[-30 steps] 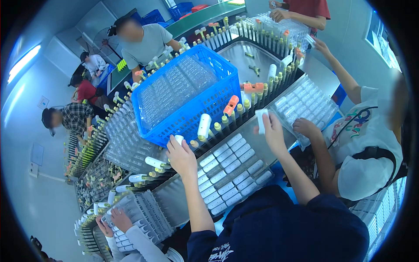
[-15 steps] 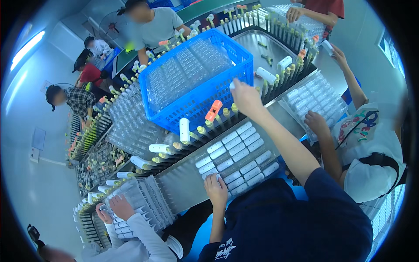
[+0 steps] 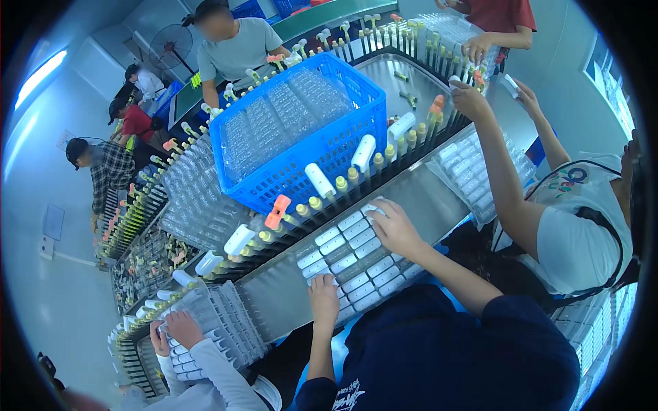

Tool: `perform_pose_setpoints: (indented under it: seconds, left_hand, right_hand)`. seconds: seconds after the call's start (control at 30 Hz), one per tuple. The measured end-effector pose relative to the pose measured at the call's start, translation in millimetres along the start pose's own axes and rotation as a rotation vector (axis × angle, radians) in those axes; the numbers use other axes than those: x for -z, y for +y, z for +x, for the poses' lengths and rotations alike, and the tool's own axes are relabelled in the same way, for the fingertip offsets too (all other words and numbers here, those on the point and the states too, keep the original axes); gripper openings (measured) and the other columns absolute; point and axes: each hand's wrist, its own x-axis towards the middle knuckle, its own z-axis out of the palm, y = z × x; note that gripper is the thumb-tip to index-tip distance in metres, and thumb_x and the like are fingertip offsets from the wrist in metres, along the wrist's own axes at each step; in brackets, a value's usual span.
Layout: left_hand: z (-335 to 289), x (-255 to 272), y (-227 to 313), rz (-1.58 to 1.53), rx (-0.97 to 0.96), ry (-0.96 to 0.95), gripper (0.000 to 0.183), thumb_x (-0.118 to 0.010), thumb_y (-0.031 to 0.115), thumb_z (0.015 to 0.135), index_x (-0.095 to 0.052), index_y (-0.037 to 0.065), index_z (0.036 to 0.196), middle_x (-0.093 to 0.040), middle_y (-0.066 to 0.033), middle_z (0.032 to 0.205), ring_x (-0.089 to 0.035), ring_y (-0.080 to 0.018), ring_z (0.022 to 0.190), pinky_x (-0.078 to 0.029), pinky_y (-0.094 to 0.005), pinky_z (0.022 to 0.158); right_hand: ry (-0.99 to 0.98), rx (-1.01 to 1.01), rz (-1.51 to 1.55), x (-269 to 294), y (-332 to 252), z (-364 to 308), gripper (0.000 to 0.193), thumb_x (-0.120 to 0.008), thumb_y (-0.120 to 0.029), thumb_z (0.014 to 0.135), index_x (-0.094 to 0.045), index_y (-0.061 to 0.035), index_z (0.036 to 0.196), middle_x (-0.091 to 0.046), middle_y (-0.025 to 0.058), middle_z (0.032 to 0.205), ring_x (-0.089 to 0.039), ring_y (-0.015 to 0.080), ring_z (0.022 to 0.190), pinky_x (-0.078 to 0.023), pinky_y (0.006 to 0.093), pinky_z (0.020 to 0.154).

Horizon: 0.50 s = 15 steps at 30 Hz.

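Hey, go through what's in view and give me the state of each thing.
White-piece tray: partly filled
Left hand: fingers bent, at the tray's left side
Right hand: at the tray's far side
Blue crate: loaded with clear plastic trays
Front orange piece: tilted
Metal tray: green parts inside
Tube light: lit

The right hand (image 3: 394, 227) covers the far right corner of the tray (image 3: 343, 265), so whether it holds a piece cannot be told. The left hand (image 3: 323, 299) hides part of the tray's left edge. The dark shirt (image 3: 452, 342) blocks the near edge of the bench (image 3: 274, 301), and the blue crate (image 3: 301, 166) conceals the surface beneath it. Marks on the white pieces (image 3: 331, 245) are too small to read. The picture's top edge cuts off a red-shirted co-worker (image 3: 499, 15).
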Motion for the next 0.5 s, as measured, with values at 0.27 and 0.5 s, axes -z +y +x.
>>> perform_pose_setpoints:
  seconds: [0.27, 0.5]
  left_hand:
    - [-2, 35, 18, -0.138, -0.022, 0.146, 0.040, -0.066, 0.006, 0.103, -0.055, -0.003, 0.140, -0.065, -0.0242, 0.132, -0.063, -0.0403, 0.121, -0.048, -0.0508, 0.109]
    - [107, 86, 146, -0.899, -0.067, 0.309, 0.049, -0.062, 0.007, 0.110, -0.046, -0.010, 0.154, -0.064, -0.0307, 0.140, -0.069, -0.0397, 0.123, -0.054, -0.0463, 0.104]
  right_hand:
    - [-0.339, -0.138, -0.256, -19, 79, -49, 0.022, -0.073, -0.017, 0.095, -0.077, -0.0206, 0.116, -0.070, 0.0071, 0.121, -0.064, 0.0318, 0.121, -0.049, 0.0512, 0.106]
    - [-0.402, 0.021, -0.379, -31, 87, -35, 0.019, -0.072, -0.019, 0.093, -0.078, -0.0191, 0.111, -0.066, 0.0049, 0.118, -0.062, 0.0285, 0.121, -0.048, 0.0507, 0.111]
